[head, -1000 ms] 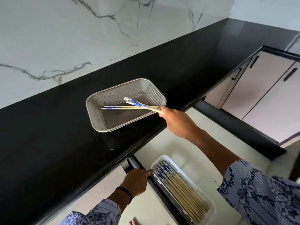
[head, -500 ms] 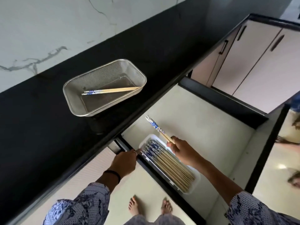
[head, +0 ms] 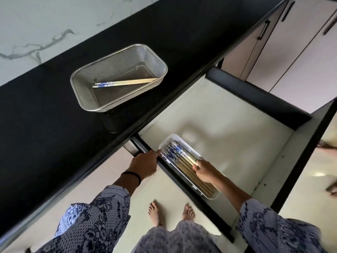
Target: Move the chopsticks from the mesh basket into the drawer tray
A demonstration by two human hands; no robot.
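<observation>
**Laying chopsticks into the drawer tray**

Resting in the white plastic drawer tray [head: 212,197] is a packed row of bamboo chopsticks w/ blue-and-white patterned tops [head: 179,157], patterned ends toward the worktop side, plain ends toward the person. The right hand [head: 204,170] sits over the middle of that row; its fingers [head: 197,162] are curled down onto the sticks, thumb on the near side, pinching what looks like a stick or two at the top of the pile, though exactly which ones can't be told.

Two more chopsticks of the same kind [head: 125,82] lie side by side in the rectangular silver mesh basket [head: 87,99], patterned ends to the left, plain tips against the basket's right wall.

The tray lies along the left edge of the open cream-lined drawer [head: 228,125], just inside its dark front rail. The left hand [head: 144,164], black band at the wrist, grips that rail at the corner near the tray's patterned end, fingers clenched round the edge.

The basket stands on the glossy black worktop [head: 45,125], near its front edge, above and left of the drawer. Behind it: white marble-look wall w/ grey veins [head: 36,24]. To the right: pale cabinet doors w/ dark handles [head: 300,52]. Below: the person's bare feet [head: 156,212] on a pale floor, blue-patterned sleeves on both arms.
</observation>
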